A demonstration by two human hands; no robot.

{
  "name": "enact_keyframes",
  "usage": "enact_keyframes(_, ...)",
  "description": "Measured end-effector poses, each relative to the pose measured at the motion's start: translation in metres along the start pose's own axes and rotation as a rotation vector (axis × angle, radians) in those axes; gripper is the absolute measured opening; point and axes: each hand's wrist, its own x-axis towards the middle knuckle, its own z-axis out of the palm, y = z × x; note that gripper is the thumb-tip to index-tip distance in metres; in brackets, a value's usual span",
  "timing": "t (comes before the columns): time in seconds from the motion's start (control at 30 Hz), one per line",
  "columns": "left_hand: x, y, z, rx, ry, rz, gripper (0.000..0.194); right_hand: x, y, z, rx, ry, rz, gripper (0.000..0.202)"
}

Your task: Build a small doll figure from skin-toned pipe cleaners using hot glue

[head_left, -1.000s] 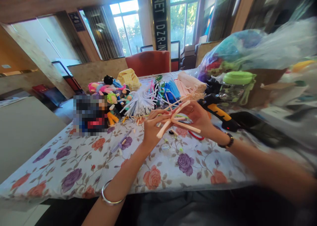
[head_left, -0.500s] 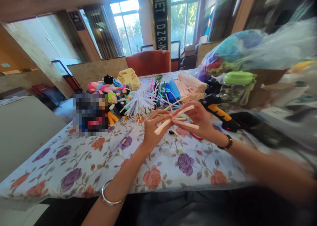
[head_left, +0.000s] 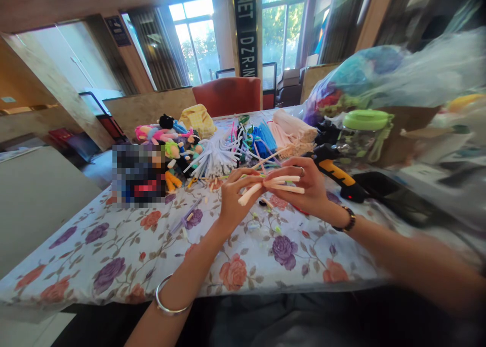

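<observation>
Both hands are raised above the flowered tablecloth, close together, with cream-peach pipe cleaners (head_left: 250, 194) between them. My left hand (head_left: 234, 197) pinches the bunch near its middle, and one thick end sticks out towards me. The fingers of my right hand (head_left: 309, 187) are closed around the other side, where several stem ends point right, nearly level and near one another. Where the stems meet is mostly hidden by my fingertips. Behind my hands lie bundles of white pipe cleaners (head_left: 220, 157), blue pipe cleaners (head_left: 265, 138) and pale pink pipe cleaners (head_left: 292, 129).
Pipe-cleaner dolls (head_left: 172, 149) are heaped at the back left. On the right are a black and orange glue gun (head_left: 336, 175), a bottle with a green lid (head_left: 364, 120) and a big plastic bag (head_left: 360, 78). Small offcuts lie on the tablecloth (head_left: 152, 256).
The upper stem end on the right has swung down from a steep slant to nearly level, closer to the lower one. My right fingers have shifted slightly; my left hand stays almost still.
</observation>
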Motion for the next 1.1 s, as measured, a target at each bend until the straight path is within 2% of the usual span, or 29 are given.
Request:
enact_keyframes(0.33,-0.0002,-0.0011,0.0004,0.015,-0.003,0.009,0.01,0.0013,0.0025,-0.0007,-0.072,0.03,-0.04,0.048)
enact_keyframes(0.53,-0.0011,-0.0033,0.0019,-0.069,-0.014,-0.007,0.014,0.002,0.0045,-0.0019,-0.022,0.03,0.002,0.049)
enact_keyframes(0.7,0.0021,0.0011,0.0044,-0.08,0.02,0.011,0.01,0.0041,0.0046,-0.0012,0.027,0.04,0.016,0.05)
enact_keyframes(0.93,0.0001,0.0005,0.0072,-0.197,0.012,-0.098,0.012,0.0065,0.0,-0.0003,0.111,0.047,0.045,0.049)
enact_keyframes(1.1,0.0013,0.0013,0.0055,-0.16,0.014,-0.022,0.01,0.0063,0.0004,-0.0013,0.118,0.031,0.038,0.047)
